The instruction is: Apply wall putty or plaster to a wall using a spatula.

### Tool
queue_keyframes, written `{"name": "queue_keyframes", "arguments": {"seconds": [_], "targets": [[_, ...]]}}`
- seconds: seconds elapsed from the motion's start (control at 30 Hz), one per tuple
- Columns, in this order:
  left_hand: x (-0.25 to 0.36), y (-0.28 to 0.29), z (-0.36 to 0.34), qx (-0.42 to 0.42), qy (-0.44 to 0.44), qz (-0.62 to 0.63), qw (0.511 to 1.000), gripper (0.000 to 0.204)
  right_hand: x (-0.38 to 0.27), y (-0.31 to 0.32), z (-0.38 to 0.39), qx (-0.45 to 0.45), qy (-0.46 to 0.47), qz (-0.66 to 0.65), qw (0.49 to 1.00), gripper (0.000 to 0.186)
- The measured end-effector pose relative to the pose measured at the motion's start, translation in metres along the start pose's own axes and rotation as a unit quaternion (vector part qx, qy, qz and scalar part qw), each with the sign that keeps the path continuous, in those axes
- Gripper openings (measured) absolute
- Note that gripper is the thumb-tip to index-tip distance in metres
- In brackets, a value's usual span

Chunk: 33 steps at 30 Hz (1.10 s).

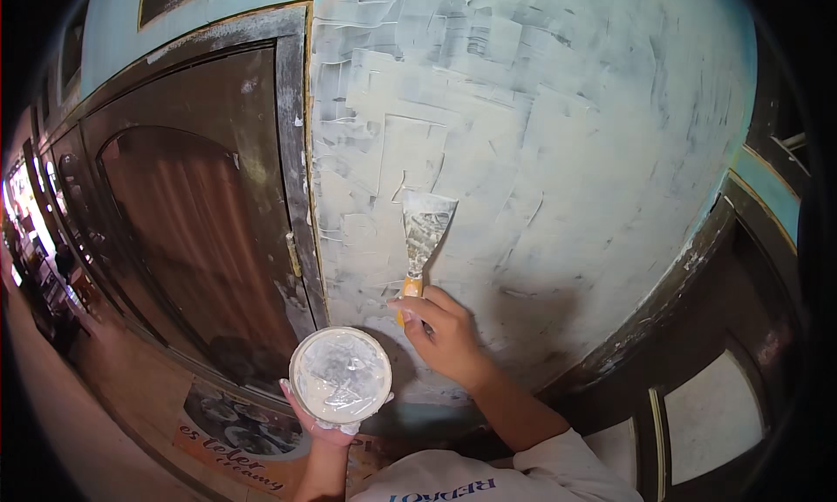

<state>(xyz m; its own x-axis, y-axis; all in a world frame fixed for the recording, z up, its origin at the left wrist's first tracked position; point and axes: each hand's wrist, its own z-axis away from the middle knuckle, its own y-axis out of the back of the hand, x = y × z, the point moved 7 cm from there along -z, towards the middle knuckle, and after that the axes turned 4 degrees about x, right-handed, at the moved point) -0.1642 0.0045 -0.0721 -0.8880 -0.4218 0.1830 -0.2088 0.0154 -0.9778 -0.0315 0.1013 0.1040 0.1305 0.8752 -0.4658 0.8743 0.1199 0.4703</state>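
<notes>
My right hand (438,332) grips the orange handle of a putty knife (422,227), whose broad, putty-smeared metal blade points up against or just in front of the wall (558,136); I cannot tell if it touches. That wall carries patchy, overlapping strokes of white putty over a pale blue-grey ground. My left hand (312,419), with white smears on the fingers, holds a round white tub (338,371) from beneath, its top facing me with putty inside. The tub is lower and left of the knife.
A dark wooden door with a curtained arched panel (196,232) stands on the left in a frame. A dark door with pale panels (708,410) is at lower right. Tiled floor (105,358) and a printed banner (227,445) lie below left; a bright opening (24,214) shows far left.
</notes>
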Motion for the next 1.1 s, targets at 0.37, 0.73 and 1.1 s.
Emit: {"name": "queue_keyframes", "arguments": {"seconds": [0.37, 0.73, 1.1], "targets": [[0.004, -0.011, 0.001, -0.064, -0.021, -0.032, 0.997, 0.073, 0.003, -0.001, 0.001, 0.014, 0.004, 0.0, 1.0, 0.033], [0.008, -0.002, -0.001, -0.01, -0.019, -0.022, 1.0, 0.077, -0.018, 0.009, 0.008, -0.073, 0.059, -0.022, 0.995, 0.034], [0.011, -0.012, -0.013, 0.034, 0.002, 0.048, 0.998, 0.081, -0.007, 0.018, 0.032, -0.219, -0.081, -0.024, 0.972, 0.047]]}}
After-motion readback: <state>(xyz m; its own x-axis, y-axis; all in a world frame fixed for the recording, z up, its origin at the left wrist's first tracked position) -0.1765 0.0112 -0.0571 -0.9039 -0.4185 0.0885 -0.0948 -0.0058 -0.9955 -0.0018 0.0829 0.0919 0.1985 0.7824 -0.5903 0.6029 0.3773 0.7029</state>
